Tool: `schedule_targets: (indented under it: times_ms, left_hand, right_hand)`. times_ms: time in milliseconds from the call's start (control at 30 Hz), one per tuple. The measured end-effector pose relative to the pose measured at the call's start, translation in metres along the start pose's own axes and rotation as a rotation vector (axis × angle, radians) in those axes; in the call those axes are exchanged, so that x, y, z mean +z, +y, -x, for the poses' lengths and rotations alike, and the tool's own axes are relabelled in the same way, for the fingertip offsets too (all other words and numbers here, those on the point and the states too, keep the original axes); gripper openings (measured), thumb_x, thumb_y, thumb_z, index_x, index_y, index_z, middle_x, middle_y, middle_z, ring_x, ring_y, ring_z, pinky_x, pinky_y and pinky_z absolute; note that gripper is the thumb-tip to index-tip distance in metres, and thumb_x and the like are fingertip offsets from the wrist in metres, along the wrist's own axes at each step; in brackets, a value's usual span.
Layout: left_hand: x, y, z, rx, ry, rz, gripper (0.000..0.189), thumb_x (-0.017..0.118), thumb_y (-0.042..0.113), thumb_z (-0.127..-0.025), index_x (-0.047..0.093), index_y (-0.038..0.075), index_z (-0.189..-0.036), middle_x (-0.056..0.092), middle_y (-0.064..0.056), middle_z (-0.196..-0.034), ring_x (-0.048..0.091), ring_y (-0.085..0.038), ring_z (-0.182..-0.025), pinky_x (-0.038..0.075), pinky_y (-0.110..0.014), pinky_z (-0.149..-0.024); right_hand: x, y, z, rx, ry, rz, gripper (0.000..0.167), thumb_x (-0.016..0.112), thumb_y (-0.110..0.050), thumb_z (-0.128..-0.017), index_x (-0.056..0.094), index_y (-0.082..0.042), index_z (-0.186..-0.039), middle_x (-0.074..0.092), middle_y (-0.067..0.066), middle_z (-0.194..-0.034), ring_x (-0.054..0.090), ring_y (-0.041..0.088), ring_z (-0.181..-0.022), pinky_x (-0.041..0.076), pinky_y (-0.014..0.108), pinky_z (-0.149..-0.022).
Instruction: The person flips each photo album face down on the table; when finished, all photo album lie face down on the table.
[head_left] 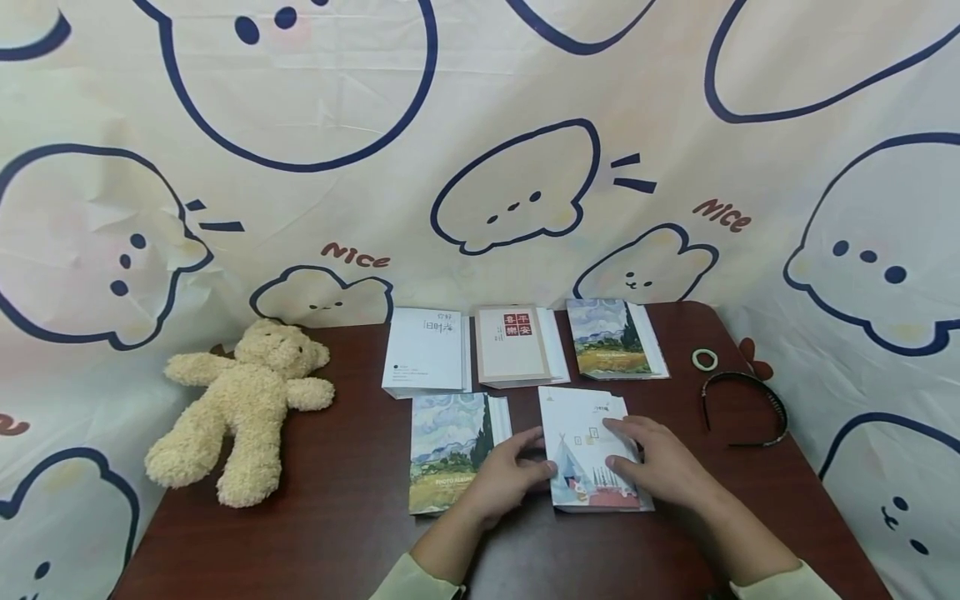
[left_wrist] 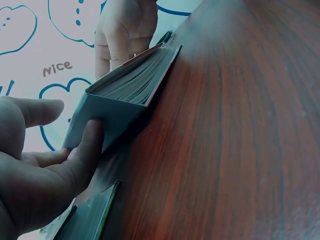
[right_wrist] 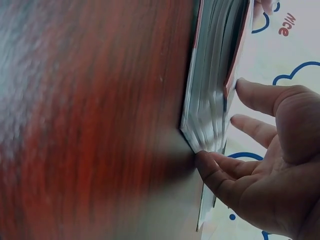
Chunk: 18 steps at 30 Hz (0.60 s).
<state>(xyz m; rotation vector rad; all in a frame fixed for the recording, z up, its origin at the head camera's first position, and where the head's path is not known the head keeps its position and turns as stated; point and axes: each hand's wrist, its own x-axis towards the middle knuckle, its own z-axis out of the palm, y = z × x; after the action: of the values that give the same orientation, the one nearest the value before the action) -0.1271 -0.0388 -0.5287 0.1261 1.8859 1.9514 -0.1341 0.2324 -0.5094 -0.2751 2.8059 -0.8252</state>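
Note:
A white photo album (head_left: 573, 417) with a printed tent and pink ground lies on the dark wooden table (head_left: 345, 533) between both hands. My left hand (head_left: 504, 477) is at its left side, and in the left wrist view fingertips (left_wrist: 93, 131) touch the pale spine. My right hand (head_left: 663, 460) is at the opposite side, thumb over the front cover. In the right wrist view, another of its fingertips (right_wrist: 202, 159) touches the page edges (right_wrist: 212, 100). Partly behind my left hand is a landscape-painting photo album (head_left: 442, 450).
Behind stand a white album (head_left: 423, 350), a beige one with red characters (head_left: 513, 346) and another landscape album (head_left: 607, 337) in a row. A plush bear (head_left: 251, 400) lies left. At right are a black headband (head_left: 780, 408) and a pale green ring (head_left: 705, 360). A patterned cloth (head_left: 510, 275) hangs behind.

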Motion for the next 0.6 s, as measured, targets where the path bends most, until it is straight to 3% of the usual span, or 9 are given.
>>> schedule_targets:
  times_ms: [167, 300, 400, 600]
  left_hand:
    - [-0.0035, 0.0021, 0.0005, -0.009, 0.004, -0.049, 0.064, 0.076, 0.014, -0.093, 0.051, 0.007, -0.152, 0.059, -0.008, -0.138, 0.069, -0.018, -0.101, 0.045, -0.027, -0.053]
    - [-0.0051, 0.0048, 0.0018, -0.013, -0.002, -0.060, 0.062, 0.076, 0.014, -0.093, 0.053, 0.013, -0.151, 0.059, -0.006, -0.137, 0.068, -0.018, -0.101, 0.041, -0.027, -0.045]
    - [-0.0061, 0.0066, 0.0028, 0.005, -0.002, -0.069, 0.061, 0.076, 0.014, -0.094, 0.053, 0.014, -0.151, 0.060, -0.007, -0.136, 0.067, -0.023, -0.107, 0.048, -0.031, -0.054]
    - [-0.0068, 0.0084, 0.0034, 0.043, -0.014, -0.039, 0.062, 0.076, 0.013, -0.094, 0.051, 0.010, -0.151, 0.057, -0.013, -0.139, 0.063, -0.032, -0.123, 0.057, -0.038, -0.091]
  right_hand:
    - [0.0009, -0.0008, -0.0011, 0.002, -0.013, -0.015, 0.058, 0.075, -0.037, -0.095, 0.061, -0.017, -0.147, 0.054, 0.022, -0.146, 0.052, 0.043, -0.132, 0.045, 0.066, -0.103]
    - [0.0016, 0.0001, -0.0031, 0.017, -0.018, -0.037, 0.058, 0.075, -0.038, -0.095, 0.060, -0.017, -0.148, 0.055, 0.020, -0.145, 0.056, 0.039, -0.128, 0.048, 0.063, -0.101]
    - [0.0013, 0.0003, -0.0041, 0.026, -0.026, -0.053, 0.059, 0.075, -0.038, -0.095, 0.060, -0.018, -0.148, 0.055, 0.018, -0.145, 0.058, 0.036, -0.125, 0.049, 0.061, -0.101]
    - [-0.0010, -0.0020, -0.0035, 0.031, -0.047, -0.100, 0.060, 0.075, -0.038, -0.095, 0.059, -0.018, -0.149, 0.054, 0.018, -0.145, 0.061, 0.032, -0.118, 0.052, 0.057, -0.097]
